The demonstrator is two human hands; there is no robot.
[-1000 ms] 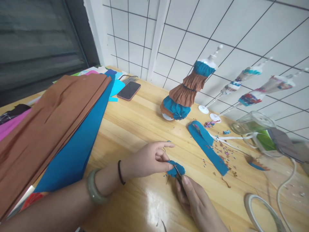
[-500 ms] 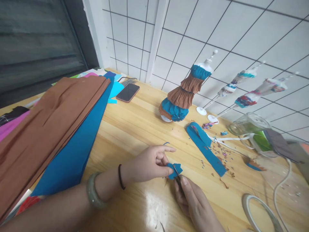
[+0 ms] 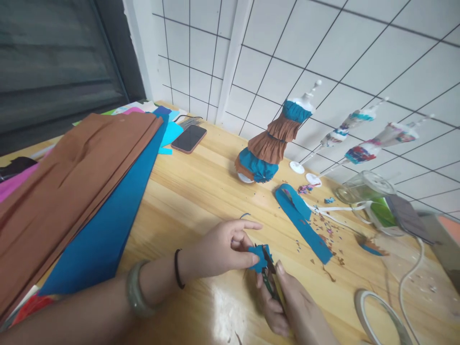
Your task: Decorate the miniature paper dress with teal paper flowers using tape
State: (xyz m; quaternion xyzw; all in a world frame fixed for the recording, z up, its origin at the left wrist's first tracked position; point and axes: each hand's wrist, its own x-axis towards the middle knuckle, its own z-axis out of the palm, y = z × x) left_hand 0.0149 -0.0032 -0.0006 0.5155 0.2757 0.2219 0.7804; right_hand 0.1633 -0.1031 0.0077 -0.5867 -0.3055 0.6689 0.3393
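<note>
1. Here, the left hand (image 3: 230, 247) has its grip pinched together on the small blue piece (image 3: 257, 261), thumb on top, with the index finger extended clear of it.
2. The right hand (image 3: 287, 302) has its grip clamped on the handles of the scissors (image 3: 269, 266); the blades stand apart at the piece's edge, though their tips seem partly lost in blur and I can't fully trace them.
3. That small blue piece is between the two hands, just above the bench (image 3: 187, 191), as far as the view allows.
4. A green bangle (image 3: 135, 293) and a black band (image 3: 177, 268) circle the left forearm and wrist.
5. Beyond the hands, a dress form (image 3: 275, 136) stands on the bench in ruffled blue and brown layers, with two more forms, the nearer-left one (image 3: 350, 127) and the far-right one (image 3: 383, 140), beside the tiled wall.
6. A folded blue strip (image 3: 309, 235) lies near small scraps (image 3: 328, 235).
7. On the right are a clear jar (image 3: 364, 187) on its side and a roll of tape (image 3: 360, 302).
8. On the left, a brown sheet (image 3: 82, 158) overlaps a blue sheet (image 3: 108, 235), near a phone (image 3: 189, 138).
</note>
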